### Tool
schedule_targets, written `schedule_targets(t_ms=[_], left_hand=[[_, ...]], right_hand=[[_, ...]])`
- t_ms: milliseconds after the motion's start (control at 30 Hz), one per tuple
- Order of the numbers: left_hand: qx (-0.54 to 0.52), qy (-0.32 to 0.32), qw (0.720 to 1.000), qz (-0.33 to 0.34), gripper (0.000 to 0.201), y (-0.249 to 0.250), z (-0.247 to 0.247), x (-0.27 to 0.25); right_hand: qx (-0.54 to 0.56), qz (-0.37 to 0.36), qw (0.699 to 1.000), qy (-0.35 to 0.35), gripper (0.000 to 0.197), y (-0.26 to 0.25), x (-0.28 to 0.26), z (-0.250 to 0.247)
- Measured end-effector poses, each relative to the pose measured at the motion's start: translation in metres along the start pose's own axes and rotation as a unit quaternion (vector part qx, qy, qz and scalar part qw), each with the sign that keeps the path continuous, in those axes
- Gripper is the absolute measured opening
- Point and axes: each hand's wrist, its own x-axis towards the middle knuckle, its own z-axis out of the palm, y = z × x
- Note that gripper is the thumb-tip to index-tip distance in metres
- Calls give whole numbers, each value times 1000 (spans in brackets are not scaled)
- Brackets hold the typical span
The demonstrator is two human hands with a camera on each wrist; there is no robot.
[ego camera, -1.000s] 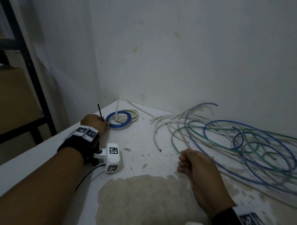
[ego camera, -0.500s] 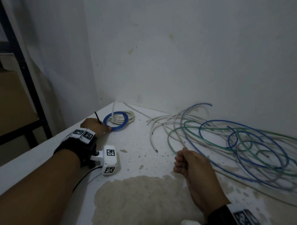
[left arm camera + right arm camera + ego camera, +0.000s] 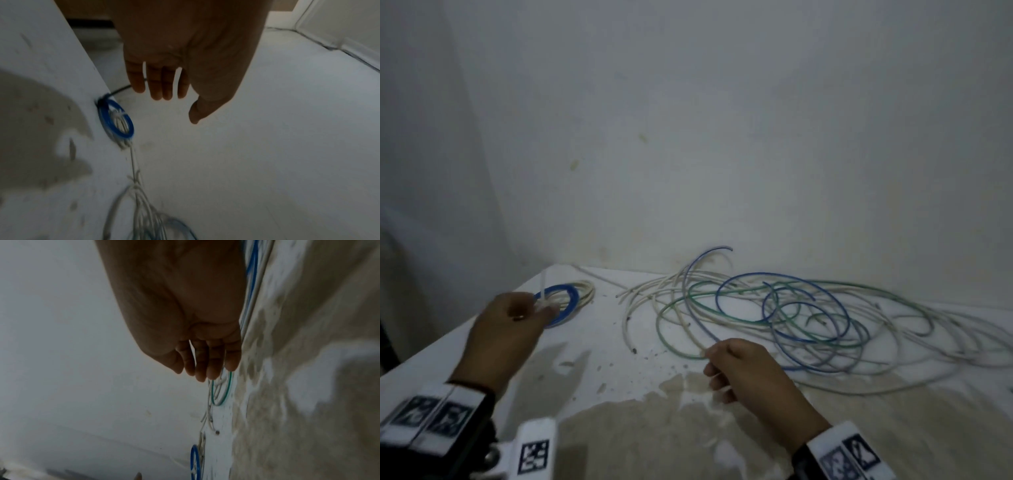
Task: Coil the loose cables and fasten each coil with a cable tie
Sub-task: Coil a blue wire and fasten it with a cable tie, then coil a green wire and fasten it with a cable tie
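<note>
While hanging over the white table [image 3: 599, 346], left hand [image 3: 506, 329] spread wide, fingers [image 3: 156, 84] straight, holding nothing, just beside the blue coil [image 3: 561, 305] near the wall corner. Right hand [image 3: 750, 373] curled; cannot tell if pinching a wire. Loose cables [image 3: 784, 318] spread beyond it, along the wall.

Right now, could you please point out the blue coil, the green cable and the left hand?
blue coil [image 3: 571, 303]: head view, on its right rim.
green cable [image 3: 671, 337]: head view, on the left bend of its loop.
left hand [image 3: 185, 53]: left wrist view, on the palm.
</note>
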Motion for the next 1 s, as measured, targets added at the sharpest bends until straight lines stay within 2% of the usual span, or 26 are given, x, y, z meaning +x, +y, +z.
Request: schedule_targets(t_ms=[33, 133, 200, 300, 433, 500, 533, 633, 700, 767, 833, 1000], left_hand=[[-8, -44, 999, 14, 9, 9, 11, -15], [-5, -167, 985, 32, 12, 30, 54, -56], [17, -232, 970, 67, 14, 41, 85, -78], [53, -299, 944, 128, 15, 56, 128, -101], [62, -352, 923, 142, 18, 79, 175, -120], [22, -371, 923, 97, 9, 89, 195, -124], [-18, -372, 926, 52, 8, 94, 204, -126], [-142, -368, 912, -113, 34, 108, 228, -124], [-192, -354, 898, -176, 41, 113, 244, -121], [-205, -343, 893, -207, 40, 113, 259, -118], [-209, -333, 893, -221, 13, 113, 269, -117], [-243, -331, 892, -191, 18, 123, 270, -113]], right_hand=[[-15, 0, 1000, 10, 23, 1, -7, -13], [-14, -8, 997, 75, 24, 11, -27, -57], [11, -15, 990, 137, 23, 23, -37, -87], [108, 7, 972, 209, 21, 44, -45, -123], [203, 29, 951, 230, 13, 60, -48, -145], [227, 29, 945, 233, 13, 64, -48, -147], [236, 29, 942, 235, 14, 65, -47, -148], [252, 29, 938, 237, 16, 69, -45, -149], [252, 34, 938, 237, 15, 71, -43, -151], [250, 39, 938, 239, 15, 71, -42, -153], [251, 44, 937, 240, 16, 71, -40, -153], [251, 44, 936, 243, 16, 70, -39, -154]])
